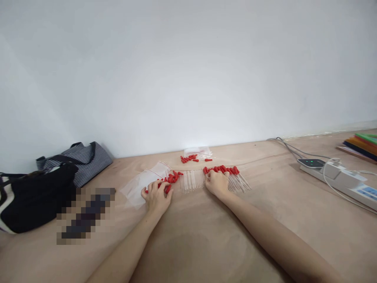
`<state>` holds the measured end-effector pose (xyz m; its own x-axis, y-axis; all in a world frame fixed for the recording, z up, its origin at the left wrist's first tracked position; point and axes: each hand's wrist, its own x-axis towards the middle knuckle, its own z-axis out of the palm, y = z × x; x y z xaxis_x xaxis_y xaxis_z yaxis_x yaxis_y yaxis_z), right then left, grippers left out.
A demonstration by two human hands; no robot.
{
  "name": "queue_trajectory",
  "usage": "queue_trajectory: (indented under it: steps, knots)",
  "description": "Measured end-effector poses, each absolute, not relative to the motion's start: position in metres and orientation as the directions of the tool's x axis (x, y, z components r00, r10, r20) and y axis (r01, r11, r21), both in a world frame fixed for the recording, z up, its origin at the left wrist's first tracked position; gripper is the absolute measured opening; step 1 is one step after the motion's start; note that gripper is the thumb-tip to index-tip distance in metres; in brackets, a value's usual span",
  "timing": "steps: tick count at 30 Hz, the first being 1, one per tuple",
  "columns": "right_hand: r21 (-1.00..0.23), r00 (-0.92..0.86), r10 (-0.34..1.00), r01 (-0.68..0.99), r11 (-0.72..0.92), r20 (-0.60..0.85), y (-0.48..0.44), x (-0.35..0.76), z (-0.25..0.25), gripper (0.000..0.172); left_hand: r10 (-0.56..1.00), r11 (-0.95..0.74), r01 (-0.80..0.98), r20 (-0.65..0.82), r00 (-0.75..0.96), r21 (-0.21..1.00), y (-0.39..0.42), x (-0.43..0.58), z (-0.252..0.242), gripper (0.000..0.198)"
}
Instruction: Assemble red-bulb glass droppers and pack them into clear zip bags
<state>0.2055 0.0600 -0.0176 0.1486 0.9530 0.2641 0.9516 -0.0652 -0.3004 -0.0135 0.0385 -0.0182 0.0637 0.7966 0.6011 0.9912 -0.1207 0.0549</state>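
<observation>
My left hand (156,198) bends its fingers over a pile of red rubber bulbs (173,177), with one bulb (168,189) between thumb and forefinger. Beside the pile, clear thin tubes (191,181) lie in a row. My right hand (217,182) is closed at the left end of a row of droppers (240,181), clear tubes capped with red bulbs. Its fingertips are at a dropper (205,170) whose red end shows past them; the rest is hidden. Clear zip bags (141,182) lie left of the pile.
Farther back, more red bulbs (188,158) lie before another clear bag (196,151), close to the wall. A striped bag (92,163), a black bag (38,196) and a blurred dark object (88,214) are left. A power strip (338,179) with cables and stacked coloured items (363,146) are right.
</observation>
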Motion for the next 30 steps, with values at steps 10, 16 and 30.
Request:
queue_trajectory:
  steps: [10,16,30]
  knots:
    - [-0.268,0.147,0.968,0.959,-0.089,0.205,0.067,0.195,-0.008,0.025,0.745,-0.091,0.995,0.659,0.102,-0.051,0.041,-0.014,-0.017,0.012]
    - [-0.278,0.195,0.978,0.946,-0.168,0.074,0.083,0.185,-0.001,0.024,0.712,-0.283,0.958,0.680,0.177,0.046,0.025,-0.004,-0.014,0.013]
    - [-0.336,0.031,0.996,0.942,-0.001,0.085,0.050,0.213,0.005,0.022,0.782,-0.505,0.847,0.503,0.367,0.167,0.014,0.008,-0.020,0.011]
